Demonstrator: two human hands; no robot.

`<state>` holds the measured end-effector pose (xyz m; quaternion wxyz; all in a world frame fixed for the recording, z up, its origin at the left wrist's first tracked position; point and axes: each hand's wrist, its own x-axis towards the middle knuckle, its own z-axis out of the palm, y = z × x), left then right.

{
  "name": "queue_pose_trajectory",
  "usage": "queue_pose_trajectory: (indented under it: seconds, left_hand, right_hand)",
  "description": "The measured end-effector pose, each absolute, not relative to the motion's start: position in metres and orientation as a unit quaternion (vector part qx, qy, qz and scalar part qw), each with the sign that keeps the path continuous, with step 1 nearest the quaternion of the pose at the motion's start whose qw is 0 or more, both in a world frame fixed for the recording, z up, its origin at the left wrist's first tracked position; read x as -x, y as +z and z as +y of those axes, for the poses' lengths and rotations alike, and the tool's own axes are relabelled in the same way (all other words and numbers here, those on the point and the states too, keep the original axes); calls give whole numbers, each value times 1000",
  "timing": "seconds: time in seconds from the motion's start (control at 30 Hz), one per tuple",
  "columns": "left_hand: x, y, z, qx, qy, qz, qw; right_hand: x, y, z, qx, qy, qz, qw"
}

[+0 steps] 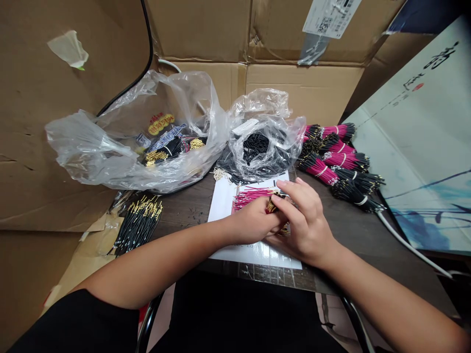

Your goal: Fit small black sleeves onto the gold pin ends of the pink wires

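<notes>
My left hand is closed round a bundle of short wires, whose gold tips poke out above the fist. My right hand cups the same bundle from the right, fingers curved against it; its thumb is mostly hidden. More gold tips show between the two hands. Under and behind them, loose magenta wires lie on a white printed sheet. Most of the held bundle is covered by my fingers.
A clear bag of black tubing pieces stands behind the sheet. Left of it is a larger plastic bag with wire bundles. Black wires lie at the left, tied magenta and black bundles at the right. Cardboard walls enclose the table.
</notes>
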<state>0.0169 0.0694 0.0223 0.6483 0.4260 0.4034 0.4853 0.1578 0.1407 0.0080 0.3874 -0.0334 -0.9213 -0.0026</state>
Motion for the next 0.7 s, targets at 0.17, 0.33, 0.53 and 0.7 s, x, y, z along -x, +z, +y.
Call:
queue_pose_trajectory:
  seconds: [0.17,0.33,0.53,0.7]
  left_hand:
    - [-17,22,69,-439,476,411,642]
    - [-16,24,67,-475,491,423,595]
    - [-2,32,64,-624,480,491,373]
    - [5,26,65,-695,422,511,280]
  right_hand:
    - [-158,5,142,20,-1,-919,394]
    - [-158,8,143,13,17,-916,401]
    - [-169,16,153,92,98,-895,425]
    - [-174,11,158,94,122,-891,427]
